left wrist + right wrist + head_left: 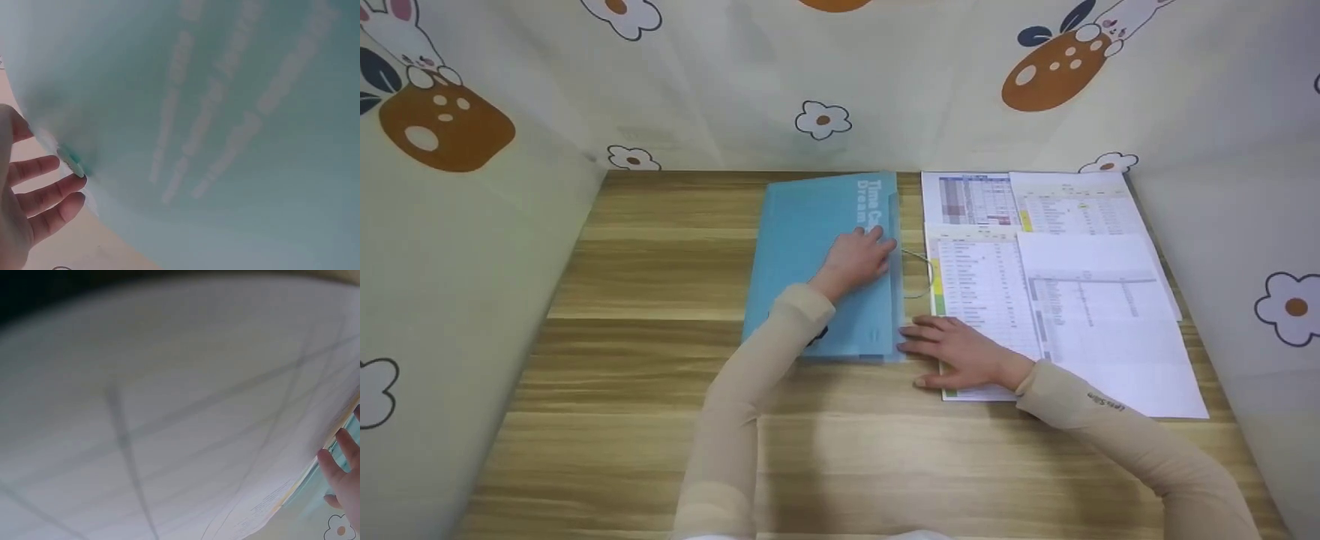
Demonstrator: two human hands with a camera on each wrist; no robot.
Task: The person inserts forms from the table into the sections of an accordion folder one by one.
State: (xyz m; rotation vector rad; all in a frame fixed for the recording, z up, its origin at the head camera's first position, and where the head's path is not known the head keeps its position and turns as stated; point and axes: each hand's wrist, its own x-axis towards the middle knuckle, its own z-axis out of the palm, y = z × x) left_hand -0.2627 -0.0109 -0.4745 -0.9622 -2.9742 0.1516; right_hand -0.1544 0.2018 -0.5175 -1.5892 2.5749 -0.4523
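A blue folder [817,225] with white lettering lies on the wooden table. My left hand [856,259] rests across its right side, fingertips near the right edge. In the left wrist view, fingers of the left hand [42,197] touch a small round button [71,162] at the folder's edge. A thin pale cord [928,274] loops out from that edge toward the papers. My right hand [964,349] lies with spread fingers over the printed sheets [982,277], its fingertips at the folder's lower right edge. In the right wrist view, only part of the right hand [346,478] shows.
Several printed sheets overlap at the right, among them one mostly white page [1117,360]. The wooden tabletop [660,360] extends left and in front of the folder. A patterned curtain [735,90] bounds the back and both sides.
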